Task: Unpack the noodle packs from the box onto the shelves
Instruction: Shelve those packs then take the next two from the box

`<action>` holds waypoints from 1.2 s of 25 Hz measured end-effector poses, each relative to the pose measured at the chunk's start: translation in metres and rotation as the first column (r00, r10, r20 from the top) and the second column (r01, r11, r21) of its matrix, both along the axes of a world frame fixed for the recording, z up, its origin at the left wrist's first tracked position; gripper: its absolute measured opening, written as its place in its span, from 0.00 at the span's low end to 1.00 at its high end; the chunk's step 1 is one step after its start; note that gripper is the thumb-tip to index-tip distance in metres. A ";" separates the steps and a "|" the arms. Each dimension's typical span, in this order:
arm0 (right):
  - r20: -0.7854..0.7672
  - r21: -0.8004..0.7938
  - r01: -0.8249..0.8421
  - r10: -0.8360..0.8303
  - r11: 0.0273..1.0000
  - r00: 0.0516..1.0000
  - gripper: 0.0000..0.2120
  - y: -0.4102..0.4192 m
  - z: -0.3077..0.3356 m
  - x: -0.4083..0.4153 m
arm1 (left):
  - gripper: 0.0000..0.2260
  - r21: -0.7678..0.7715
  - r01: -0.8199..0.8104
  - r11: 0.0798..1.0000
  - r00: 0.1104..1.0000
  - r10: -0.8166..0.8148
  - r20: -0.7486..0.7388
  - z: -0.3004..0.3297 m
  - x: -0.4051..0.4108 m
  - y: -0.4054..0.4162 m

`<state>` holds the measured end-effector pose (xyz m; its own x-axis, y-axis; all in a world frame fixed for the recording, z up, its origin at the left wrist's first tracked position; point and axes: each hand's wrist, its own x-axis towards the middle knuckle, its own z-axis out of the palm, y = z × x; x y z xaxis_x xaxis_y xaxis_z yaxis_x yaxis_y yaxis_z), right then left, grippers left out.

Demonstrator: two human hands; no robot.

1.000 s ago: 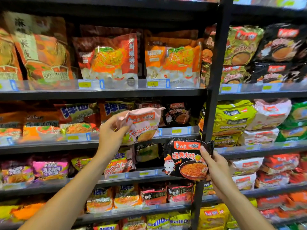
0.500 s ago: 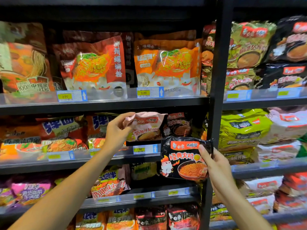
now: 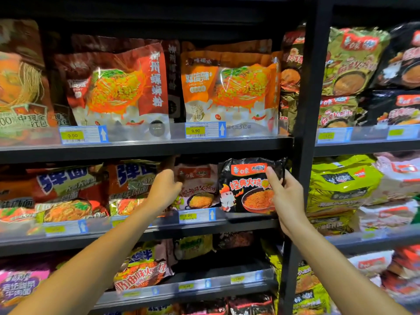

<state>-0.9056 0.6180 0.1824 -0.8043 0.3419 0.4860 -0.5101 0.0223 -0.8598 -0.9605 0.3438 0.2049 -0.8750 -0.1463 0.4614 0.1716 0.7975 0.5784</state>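
Left hand (image 3: 164, 189) holds the pink pack (image 3: 196, 186) in its grip; right hand (image 3: 287, 196) pinches the black pack (image 3: 246, 185). Both sit at the middle shelf (image 3: 247, 220), placement nearly complete, release outstanding. Box unseen.

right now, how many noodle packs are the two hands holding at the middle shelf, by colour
Pink plastic noodle pack, held at its left edge by the left hand: 1
Black plastic noodle pack, pinched by the right hand: 1
Total: 2
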 end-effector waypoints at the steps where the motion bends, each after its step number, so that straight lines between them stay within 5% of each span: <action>1: -0.010 -0.005 0.012 -0.012 1.000 1.000 0.08 -0.002 0.005 -0.008 | 0.19 -0.089 -0.016 0.996 1.000 0.017 0.013 0.003 0.000 -0.002; 6: -0.027 0.160 0.102 -0.099 0.982 0.995 0.05 -0.010 0.025 -0.046 | 0.15 -0.319 0.008 0.948 1.000 0.002 0.030 -0.001 -0.004 -0.006; 10: 0.416 0.348 0.065 -0.216 0.935 0.883 0.04 -0.008 0.017 -0.077 | 0.05 -0.412 0.126 0.902 0.984 -0.166 -0.064 -0.010 0.005 -0.005; 14: 0.290 0.418 0.145 -0.283 0.897 0.914 0.29 -0.007 0.013 -0.073 | 0.20 -0.469 0.280 0.838 0.959 -0.267 0.096 -0.027 0.018 0.000; 18: 0.093 0.764 0.210 -0.426 0.610 0.900 0.14 -0.011 0.004 -0.059 | 0.28 -0.523 0.284 0.804 0.959 -0.247 0.141 -0.040 0.020 0.001; 21: 0.008 0.946 0.146 -0.467 0.291 0.884 0.22 -0.004 -0.007 -0.056 | 0.37 -0.600 0.274 0.752 0.962 -0.217 0.167 -0.043 0.021 0.004; 25: -0.078 0.996 0.093 -0.483 0.007 0.872 0.24 -0.003 -0.002 -0.057 | 0.36 -0.612 0.277 0.741 0.961 -0.229 0.157 -0.045 0.019 0.005; 30: 0.166 0.978 -0.110 -0.347 0.177 0.923 0.11 -0.008 0.022 -0.069 | 0.35 -0.578 0.321 0.750 0.947 -0.251 0.200 -0.040 0.019 0.003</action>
